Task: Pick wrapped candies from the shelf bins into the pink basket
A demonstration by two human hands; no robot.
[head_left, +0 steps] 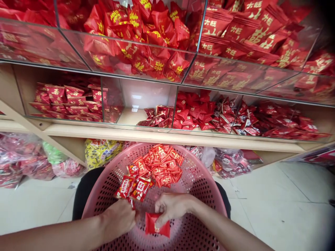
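My right hand point(174, 207) pinches a plain red candy packet point(163, 230) between thumb and fingers, low over the pink plastic basket point(90, 195). To its left, my left hand point(117, 218) is closed, its fingers curled downward. A sliver of red wrapper shows by its knuckles, but what it grips, if anything, is hidden. Just beyond that hand lie red-and-white candy packets point(141, 188). A pile of small orange-red packets point(164, 165) rests farther back against the basket's perforated wall.
Ahead stands a wooden shelf point(183, 139) with clear-fronted bins of red candy packets point(157, 45). One lower bin holds only a few packets point(161, 116) at its right. Plastic bags of sweets point(104, 153) sit beneath. The basket rests between dark-clothed knees point(85, 191).
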